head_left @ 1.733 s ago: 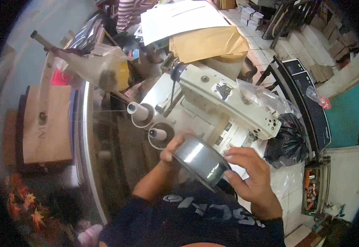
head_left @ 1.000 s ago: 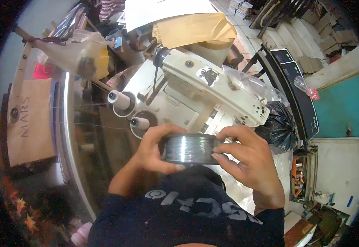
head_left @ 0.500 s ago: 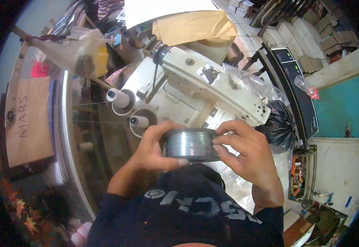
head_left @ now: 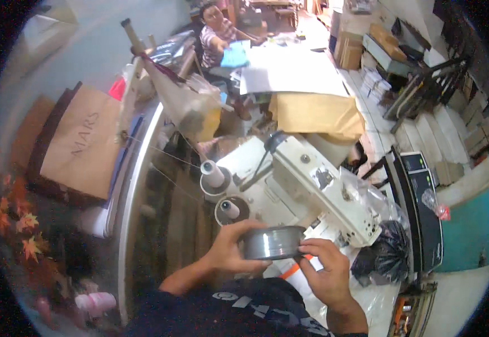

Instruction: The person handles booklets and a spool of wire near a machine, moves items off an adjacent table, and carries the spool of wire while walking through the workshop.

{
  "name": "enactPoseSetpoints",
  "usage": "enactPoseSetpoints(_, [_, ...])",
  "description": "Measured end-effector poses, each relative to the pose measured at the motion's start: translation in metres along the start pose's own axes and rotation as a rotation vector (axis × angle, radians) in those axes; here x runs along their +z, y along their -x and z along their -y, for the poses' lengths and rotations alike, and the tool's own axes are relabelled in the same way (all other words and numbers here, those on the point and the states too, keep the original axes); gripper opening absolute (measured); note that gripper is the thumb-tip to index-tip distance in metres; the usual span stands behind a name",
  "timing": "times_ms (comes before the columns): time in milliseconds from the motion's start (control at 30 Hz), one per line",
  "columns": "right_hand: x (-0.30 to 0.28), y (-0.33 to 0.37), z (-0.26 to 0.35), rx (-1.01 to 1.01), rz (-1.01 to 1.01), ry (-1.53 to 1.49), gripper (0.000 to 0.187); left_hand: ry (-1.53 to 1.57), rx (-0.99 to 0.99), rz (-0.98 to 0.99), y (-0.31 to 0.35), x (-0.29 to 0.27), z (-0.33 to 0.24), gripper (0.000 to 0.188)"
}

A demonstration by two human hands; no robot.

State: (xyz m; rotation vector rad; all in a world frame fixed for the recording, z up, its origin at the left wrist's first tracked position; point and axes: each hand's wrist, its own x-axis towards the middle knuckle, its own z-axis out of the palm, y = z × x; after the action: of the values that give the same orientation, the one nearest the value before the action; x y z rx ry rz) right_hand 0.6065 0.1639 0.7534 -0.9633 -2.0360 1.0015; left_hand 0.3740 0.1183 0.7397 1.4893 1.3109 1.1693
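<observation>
A dark-rimmed spool (head_left: 273,245) wound with shiny silver line or wire is held up in front of my chest. My left hand (head_left: 228,249) is closed round its left side, thumb below and fingers above. At the spool's right rim, my right hand (head_left: 329,275) pinches the edge with thumb and fingers; whether a loose end is between them is too small to see. Just beyond stands a white sewing machine (head_left: 296,175). Two white thread cones (head_left: 213,174) are to its left. Beneath the spool, an orange strip (head_left: 296,268) shows by my right hand.
A black plastic bag (head_left: 383,253) sits beside the machine's right end. Brown envelope paper (head_left: 317,114) lies behind it. Along the left runs a metal-edged glass case (head_left: 135,208) with a brown paper bag (head_left: 81,143). Another person (head_left: 217,39) sits at the far table holding something blue.
The view has tilted up and turned left, bringing the far table and the other person into sight. Both hands still hold the spool, and the orange strip now shows beneath it.
</observation>
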Motion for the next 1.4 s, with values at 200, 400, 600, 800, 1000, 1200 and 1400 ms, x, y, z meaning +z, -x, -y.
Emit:
enactPoseSetpoints(200, [-0.02, -0.053, 0.016, -0.259, -0.17, -0.08, 0.015, 0.013, -0.163, -0.2, 0.045, -0.028, 0.0, 0.066])
enactPoseSetpoints(400, [-0.016, -0.252, 0.022, -0.423, -0.309, 0.352, 0.025, 0.141, -0.249, -0.504, 0.112, -0.086, 0.042, 0.07])
enactPoseSetpoints(600, [0.103, -0.417, -0.049, -0.248, 0.159, 1.211, 0.085, 0.108, -0.322, -0.657, 0.126, -0.157, 0.081, 0.073])
enactPoseSetpoints(800, [0.202, -0.512, -0.125, -0.659, -0.064, 1.276, 0.065, -0.195, -0.427, -0.829, 0.153, -0.209, 0.119, 0.074])
enactPoseSetpoints(1000, [0.219, -0.552, -0.137, -0.746, -0.004, 1.044, 0.027, 0.202, -0.247, -0.951, 0.147, -0.225, 0.115, 0.062])
enactPoseSetpoints(1200, [0.176, -0.553, -0.128, -0.911, -0.304, 0.804, 0.017, 0.124, -0.31, -1.019, 0.151, -0.213, 0.114, 0.061])
enactPoseSetpoints(1400, [0.111, -0.534, -0.123, -0.704, -0.482, 0.563, 0.026, -0.315, -0.533, -0.79, 0.139, -0.212, 0.106, 0.077])
